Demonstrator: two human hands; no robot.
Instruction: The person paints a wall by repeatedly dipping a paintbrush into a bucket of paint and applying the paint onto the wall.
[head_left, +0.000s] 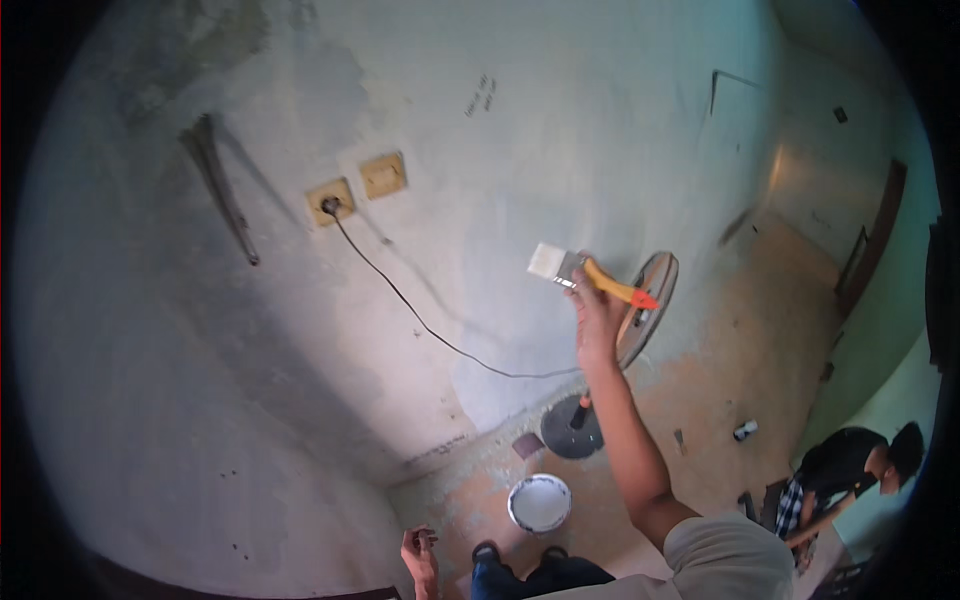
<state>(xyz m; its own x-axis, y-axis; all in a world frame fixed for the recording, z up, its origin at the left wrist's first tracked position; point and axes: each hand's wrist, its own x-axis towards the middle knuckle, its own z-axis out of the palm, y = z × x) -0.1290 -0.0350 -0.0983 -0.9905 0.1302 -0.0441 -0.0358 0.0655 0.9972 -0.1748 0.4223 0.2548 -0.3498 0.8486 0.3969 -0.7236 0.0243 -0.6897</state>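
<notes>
My right hand (594, 315) is raised before the wall, shut on a flat paintbrush (613, 285) near its metal ferrule. The brush has a yellow handle with a red tip, and its pale bristles point to the upper left, towards the wall (495, 300). At the bottom, my left hand (420, 553) hangs low with its fingers loosely curled; nothing shows in it. A round bucket (540, 504) of whitish paint or similar stuff stands on the floor in front of my feet.
A standing fan's round head (651, 307) and base (574, 427) are partly behind my right arm. Its cord runs to a wall socket (330, 202) beside a switch (384, 176). A dark flat piece (528, 446) lies near the bucket. At the lower right, another person (840, 469) bends forward.
</notes>
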